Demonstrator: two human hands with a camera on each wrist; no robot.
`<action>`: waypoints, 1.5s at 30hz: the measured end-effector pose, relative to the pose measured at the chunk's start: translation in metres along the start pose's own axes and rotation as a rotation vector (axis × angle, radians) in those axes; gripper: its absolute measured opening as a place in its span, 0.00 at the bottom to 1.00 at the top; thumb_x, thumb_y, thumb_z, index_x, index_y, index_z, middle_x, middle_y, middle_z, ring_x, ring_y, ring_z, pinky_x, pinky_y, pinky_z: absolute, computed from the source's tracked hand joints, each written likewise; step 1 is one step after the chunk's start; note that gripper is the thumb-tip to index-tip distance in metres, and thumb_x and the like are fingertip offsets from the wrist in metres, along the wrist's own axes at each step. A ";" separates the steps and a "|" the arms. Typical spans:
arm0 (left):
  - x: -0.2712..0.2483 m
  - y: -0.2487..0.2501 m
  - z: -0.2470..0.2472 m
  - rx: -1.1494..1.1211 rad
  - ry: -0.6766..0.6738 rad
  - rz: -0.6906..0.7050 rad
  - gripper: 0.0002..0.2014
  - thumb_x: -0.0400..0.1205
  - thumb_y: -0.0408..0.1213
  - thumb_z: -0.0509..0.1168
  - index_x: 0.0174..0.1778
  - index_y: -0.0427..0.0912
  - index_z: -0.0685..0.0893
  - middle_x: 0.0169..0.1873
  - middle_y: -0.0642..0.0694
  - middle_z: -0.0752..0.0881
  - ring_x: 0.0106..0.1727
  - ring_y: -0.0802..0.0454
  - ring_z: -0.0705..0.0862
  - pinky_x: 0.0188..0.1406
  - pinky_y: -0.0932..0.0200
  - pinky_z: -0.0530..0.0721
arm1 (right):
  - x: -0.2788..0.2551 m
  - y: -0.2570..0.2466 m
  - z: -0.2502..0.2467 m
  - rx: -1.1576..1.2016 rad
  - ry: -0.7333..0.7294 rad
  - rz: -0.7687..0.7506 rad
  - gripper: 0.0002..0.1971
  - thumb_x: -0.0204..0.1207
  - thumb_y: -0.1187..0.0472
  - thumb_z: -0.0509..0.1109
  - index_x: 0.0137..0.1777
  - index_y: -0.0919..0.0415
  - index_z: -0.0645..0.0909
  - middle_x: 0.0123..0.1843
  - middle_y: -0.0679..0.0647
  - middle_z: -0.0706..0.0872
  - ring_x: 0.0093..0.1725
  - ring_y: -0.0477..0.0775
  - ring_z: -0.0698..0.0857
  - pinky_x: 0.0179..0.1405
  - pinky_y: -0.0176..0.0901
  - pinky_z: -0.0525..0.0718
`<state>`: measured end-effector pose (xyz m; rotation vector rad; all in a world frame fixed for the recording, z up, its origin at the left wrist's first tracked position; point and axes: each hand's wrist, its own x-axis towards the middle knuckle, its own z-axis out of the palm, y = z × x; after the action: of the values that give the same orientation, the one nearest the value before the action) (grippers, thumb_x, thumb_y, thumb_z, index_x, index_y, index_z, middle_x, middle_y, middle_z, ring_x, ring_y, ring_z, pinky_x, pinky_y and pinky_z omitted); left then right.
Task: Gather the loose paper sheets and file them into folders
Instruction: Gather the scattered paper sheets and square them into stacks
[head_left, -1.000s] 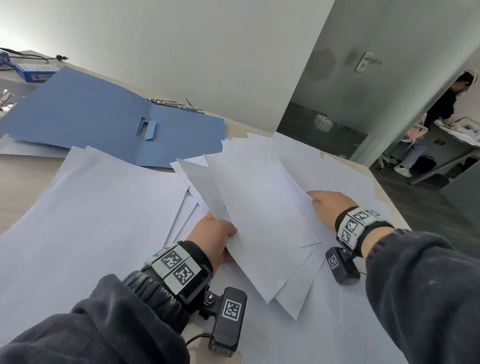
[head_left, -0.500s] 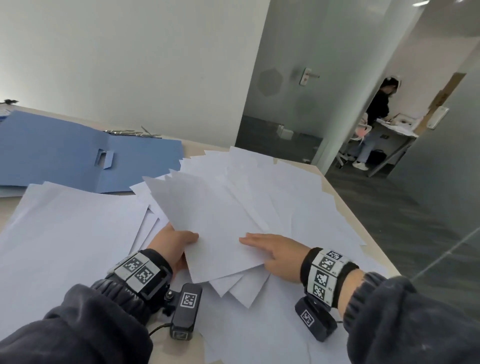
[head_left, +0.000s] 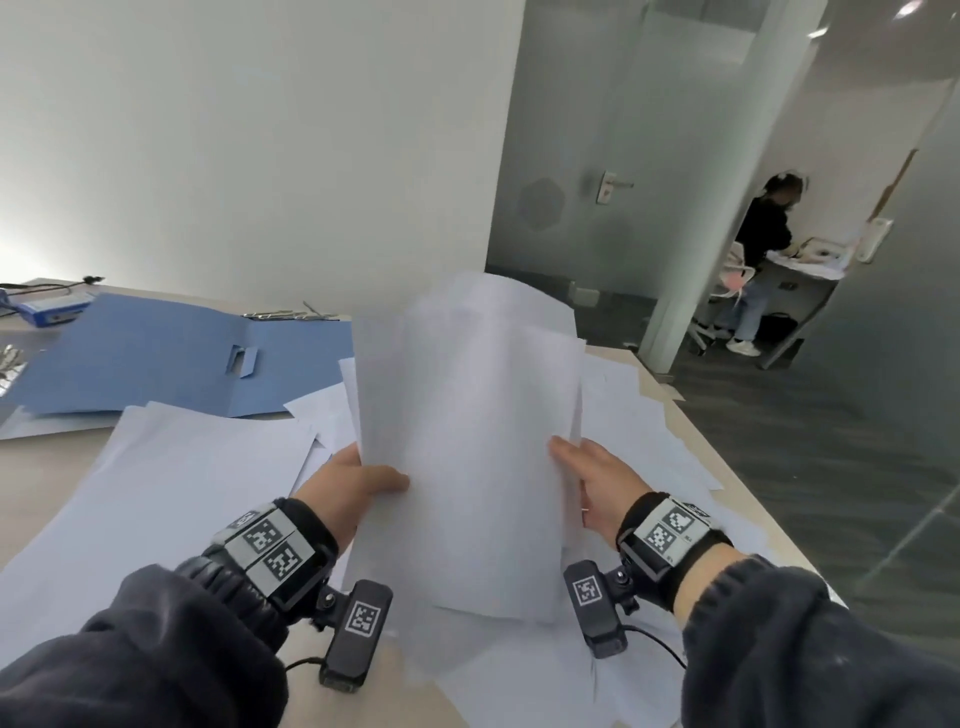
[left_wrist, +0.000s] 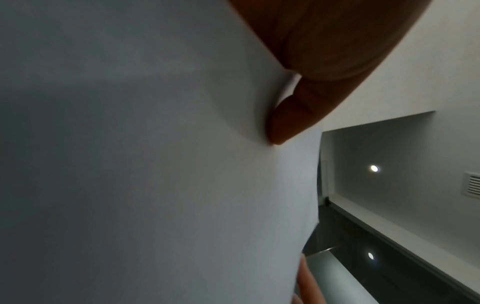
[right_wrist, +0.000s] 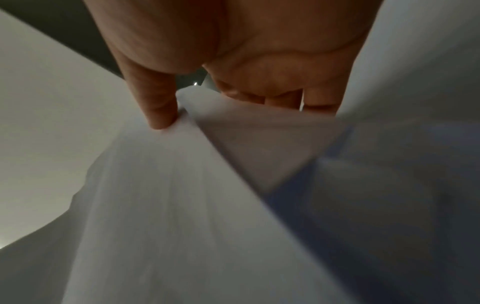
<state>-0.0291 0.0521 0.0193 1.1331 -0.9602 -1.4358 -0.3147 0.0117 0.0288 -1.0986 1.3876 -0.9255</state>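
Observation:
A bundle of white paper sheets (head_left: 467, 441) stands upright above the table, held between both hands. My left hand (head_left: 353, 480) grips its left edge, thumb on the near face; the left wrist view shows that thumb (left_wrist: 293, 115) pressed on the paper (left_wrist: 155, 164). My right hand (head_left: 592, 467) grips the right edge; in the right wrist view the thumb (right_wrist: 158, 107) pinches the sheets (right_wrist: 168, 195) against the fingers behind. An open blue folder (head_left: 171, 358) lies flat at the back left. More loose sheets (head_left: 171, 483) cover the table.
A blue box (head_left: 49, 309) and metal clips (head_left: 291, 314) lie at the far left and behind the folder. The table's right edge (head_left: 727, 457) drops to a dark floor. Beyond a glass partition, a person (head_left: 758, 260) stands at another desk.
The sheets lay fanned flat under both hands; now both hands have pulled them together and raised them upright as one bundle. The head view has tilted up and to the right.

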 end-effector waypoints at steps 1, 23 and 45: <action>-0.001 0.005 0.001 0.022 0.000 0.023 0.23 0.62 0.25 0.69 0.55 0.30 0.86 0.46 0.31 0.90 0.41 0.36 0.90 0.42 0.45 0.89 | -0.004 -0.003 0.002 0.067 -0.018 -0.040 0.25 0.79 0.41 0.73 0.71 0.53 0.79 0.62 0.51 0.91 0.63 0.57 0.88 0.67 0.62 0.84; -0.017 0.010 0.013 0.162 -0.031 0.208 0.24 0.64 0.34 0.78 0.57 0.35 0.88 0.50 0.41 0.93 0.51 0.44 0.92 0.48 0.54 0.90 | -0.031 -0.003 0.011 0.249 -0.088 -0.329 0.14 0.75 0.65 0.74 0.60 0.60 0.85 0.53 0.59 0.93 0.49 0.58 0.92 0.45 0.49 0.88; -0.012 0.044 -0.213 0.757 0.552 -0.162 0.16 0.76 0.18 0.66 0.58 0.33 0.86 0.51 0.32 0.88 0.53 0.32 0.87 0.62 0.39 0.84 | -0.026 0.009 0.088 -0.212 -0.185 -0.175 0.10 0.83 0.54 0.67 0.61 0.44 0.81 0.52 0.49 0.92 0.43 0.52 0.91 0.45 0.47 0.83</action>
<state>0.1886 0.0581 0.0125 2.0668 -1.0385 -0.7802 -0.2287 0.0432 0.0181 -1.4483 1.2719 -0.7897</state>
